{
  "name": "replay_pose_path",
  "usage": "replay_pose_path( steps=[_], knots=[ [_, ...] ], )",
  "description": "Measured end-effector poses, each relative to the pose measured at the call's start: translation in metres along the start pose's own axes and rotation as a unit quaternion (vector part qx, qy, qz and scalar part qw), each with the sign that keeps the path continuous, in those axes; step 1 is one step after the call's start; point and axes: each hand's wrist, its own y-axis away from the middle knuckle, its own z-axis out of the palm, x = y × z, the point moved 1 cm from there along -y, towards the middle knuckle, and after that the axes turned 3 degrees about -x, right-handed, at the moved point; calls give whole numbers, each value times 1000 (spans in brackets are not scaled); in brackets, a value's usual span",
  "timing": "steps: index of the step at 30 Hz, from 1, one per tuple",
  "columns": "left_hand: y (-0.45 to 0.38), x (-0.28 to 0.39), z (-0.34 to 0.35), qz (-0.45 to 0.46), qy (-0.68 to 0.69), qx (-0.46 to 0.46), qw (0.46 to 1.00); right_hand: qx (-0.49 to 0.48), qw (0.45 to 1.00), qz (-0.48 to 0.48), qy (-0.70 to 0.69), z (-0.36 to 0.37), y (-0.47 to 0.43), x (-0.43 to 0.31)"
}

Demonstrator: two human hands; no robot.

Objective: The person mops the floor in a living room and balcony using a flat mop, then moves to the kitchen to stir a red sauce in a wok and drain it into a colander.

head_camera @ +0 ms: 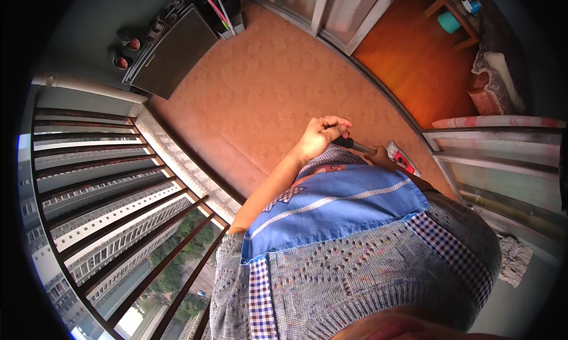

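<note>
My left hand [326, 134] is at the black grip end of a grey pole [363, 148], its fingers loosely curled; whether they close on the grip is unclear. Farther down the shaft, my right hand [379, 157] is closed around the pole, partly in shadow. Just beyond it, a red and white cleaning-tool head [401, 159] rests on the reddish-brown floor [266, 87]. The join between pole and head is hidden. A blue apron [337, 207] with checked straps covers the front of my grey knitted top.
Barred railings [111, 162] and a pale ledge [186, 162] border the left. Sliding-door frames [381, 87] run along the right. At the upper left are a dark cabinet [173, 51], shoes [128, 43] and long handles [217, 7] standing in a container.
</note>
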Motion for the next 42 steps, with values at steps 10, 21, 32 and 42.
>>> replay_pose_path(
  steps=[10,21,32,42],
  knots=[
    [62,132,-46,219,-11,73,973,75,989,-76,107,42,-27,-187],
    [164,213,10,490,-214,113,838,77,869,-488,26,64,-73,-374],
    [116,149,87,356,-316,292,829,50,807,-573,133,22,-124,-388],
    [210,241,15,529,-258,199,783,-12,902,-424,74,77,11,-364]
  ],
)
